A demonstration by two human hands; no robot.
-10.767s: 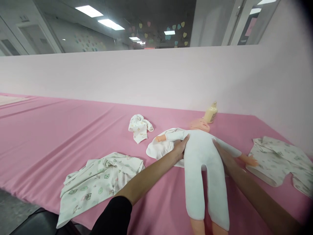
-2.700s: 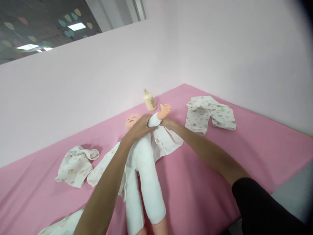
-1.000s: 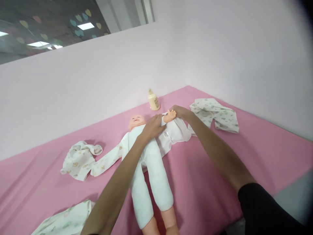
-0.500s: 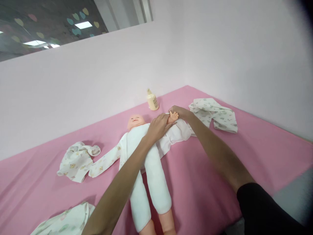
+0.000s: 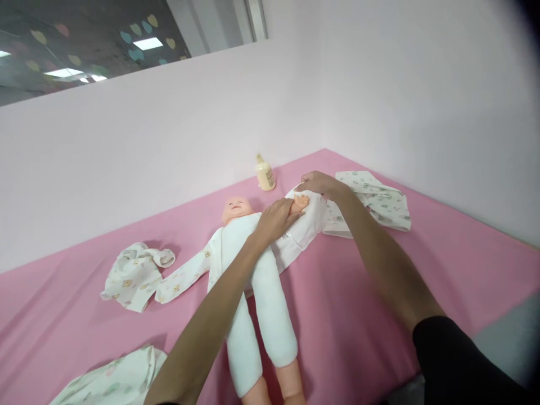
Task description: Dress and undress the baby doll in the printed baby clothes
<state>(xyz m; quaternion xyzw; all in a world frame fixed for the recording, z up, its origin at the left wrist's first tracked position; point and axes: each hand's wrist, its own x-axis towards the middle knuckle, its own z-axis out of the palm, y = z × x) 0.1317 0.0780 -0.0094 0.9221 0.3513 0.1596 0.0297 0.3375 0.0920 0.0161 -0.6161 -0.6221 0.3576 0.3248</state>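
Observation:
A baby doll [image 5: 270, 304] with a white cloth body lies on its back, head away from me. My left hand [image 5: 276, 220] is closed around the doll's arm, just below its small plastic hand [image 5: 301, 201]. With fingers pinched, my right hand [image 5: 319, 183] grips the upper edge of a white baby shirt [image 5: 310, 219], which is spread under that arm. The shirt's printed sleeve [image 5: 183, 278] lies on the other side of the doll, around or over its other arm; I cannot tell which.
A pink sheet [image 5: 358, 315] covers the surface. A pale yellow bottle [image 5: 265, 175] stands near the wall. Printed baby clothes lie at the right [image 5: 382, 202], the left [image 5: 133, 278] and the front left [image 5: 116, 379]. A white wall [image 5: 189, 140] rises behind.
My right hand has moved up and slightly right, away from the doll's hand, drawing the shirt's edge with it. The white cloth now lies flatter behind the doll's hand. My left hand keeps its hold.

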